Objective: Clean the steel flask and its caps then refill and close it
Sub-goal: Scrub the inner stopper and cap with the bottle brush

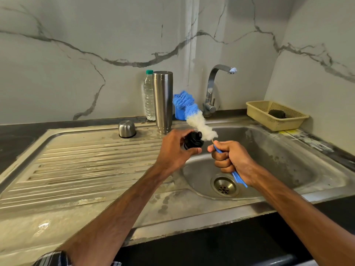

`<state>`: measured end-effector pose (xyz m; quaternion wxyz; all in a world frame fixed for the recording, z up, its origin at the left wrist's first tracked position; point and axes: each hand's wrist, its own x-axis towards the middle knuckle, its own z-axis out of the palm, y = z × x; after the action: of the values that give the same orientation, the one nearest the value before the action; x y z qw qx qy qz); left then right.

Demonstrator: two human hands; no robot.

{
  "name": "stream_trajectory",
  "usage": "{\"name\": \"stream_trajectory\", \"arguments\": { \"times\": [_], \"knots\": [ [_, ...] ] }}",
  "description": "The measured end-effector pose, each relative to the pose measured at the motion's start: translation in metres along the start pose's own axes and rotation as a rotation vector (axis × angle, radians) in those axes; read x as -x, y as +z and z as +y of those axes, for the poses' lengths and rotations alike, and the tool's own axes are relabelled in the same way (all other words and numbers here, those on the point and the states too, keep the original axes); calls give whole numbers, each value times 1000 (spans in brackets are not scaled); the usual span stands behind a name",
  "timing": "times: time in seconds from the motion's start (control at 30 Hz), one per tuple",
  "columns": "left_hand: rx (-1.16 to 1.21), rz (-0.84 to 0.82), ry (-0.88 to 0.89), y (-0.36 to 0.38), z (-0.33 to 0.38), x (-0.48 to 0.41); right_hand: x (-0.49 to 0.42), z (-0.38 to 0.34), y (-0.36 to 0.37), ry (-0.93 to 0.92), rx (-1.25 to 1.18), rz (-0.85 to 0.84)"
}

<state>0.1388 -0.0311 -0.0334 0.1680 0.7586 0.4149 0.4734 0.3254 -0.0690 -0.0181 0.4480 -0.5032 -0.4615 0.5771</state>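
The left grip curls round a black inner cap, held above the left edge of the sink. The right grip is closed round the blue handle of a bottle brush, its white bristles touching the cap. Behind them the steel flask stands mouth-down on the drainboard, with a domed steel cap to its left and a plastic water bottle just behind.

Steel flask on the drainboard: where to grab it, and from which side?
Wrap the mid-body of the steel flask from the front. It stands inverted, narrow neck down, so it could tip. A plastic bottle crowds its left and a blue container its right rear.
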Motion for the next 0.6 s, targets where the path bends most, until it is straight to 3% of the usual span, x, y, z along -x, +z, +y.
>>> {"name": "stream_trajectory", "arguments": {
  "times": [0.37,0.6],
  "knots": [
    [-187,84,-64,-5,-9,-2,-6,14,12,-82,221,45],
    [-279,55,36,-2,-8,-5,-7,14,17,-127,233,106]
  ]
}}
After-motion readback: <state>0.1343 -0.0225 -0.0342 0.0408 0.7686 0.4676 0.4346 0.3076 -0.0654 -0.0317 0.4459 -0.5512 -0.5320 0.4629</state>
